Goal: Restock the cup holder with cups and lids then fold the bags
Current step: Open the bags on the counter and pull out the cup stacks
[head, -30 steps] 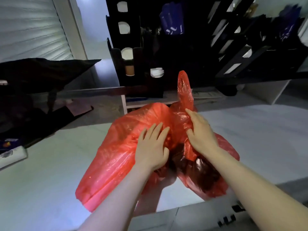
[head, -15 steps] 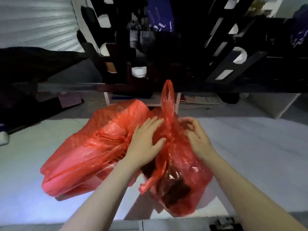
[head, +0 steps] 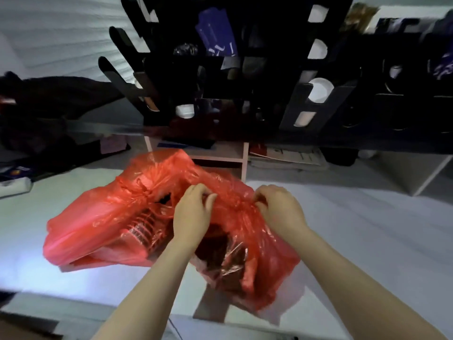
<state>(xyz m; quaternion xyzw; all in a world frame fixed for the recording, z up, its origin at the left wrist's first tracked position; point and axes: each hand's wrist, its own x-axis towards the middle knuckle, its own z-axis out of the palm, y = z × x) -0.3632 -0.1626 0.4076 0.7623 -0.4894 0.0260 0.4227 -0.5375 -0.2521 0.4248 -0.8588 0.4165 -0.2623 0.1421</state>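
Observation:
A red plastic bag (head: 98, 229) lies on the white counter (head: 367, 229) in front of me, with stacked ribbed things showing dimly through the film. A second red bag (head: 257, 261) with dark contents sits right beside it under my hands. My left hand (head: 191, 214) pinches the gathered red plastic at the top of the bags. My right hand (head: 279, 209) grips the bunched plastic just to the right. Behind the counter stands the black cup holder (head: 245, 77), with white cups (head: 320, 90) and lids (head: 185, 111) visible in some slots.
A dark cloth heap (head: 49, 104) lies at the far left. A small box (head: 14, 177) sits at the counter's left edge. Papers (head: 289, 155) and a pale shelf divider (head: 242, 163) are under the holder's ledge. More dark racks (head: 404, 94) stand at the right.
The upright red handle has come down and is now bunched between my hands. Both hands went from resting on the bag to pinching its top, and the view shifted left.

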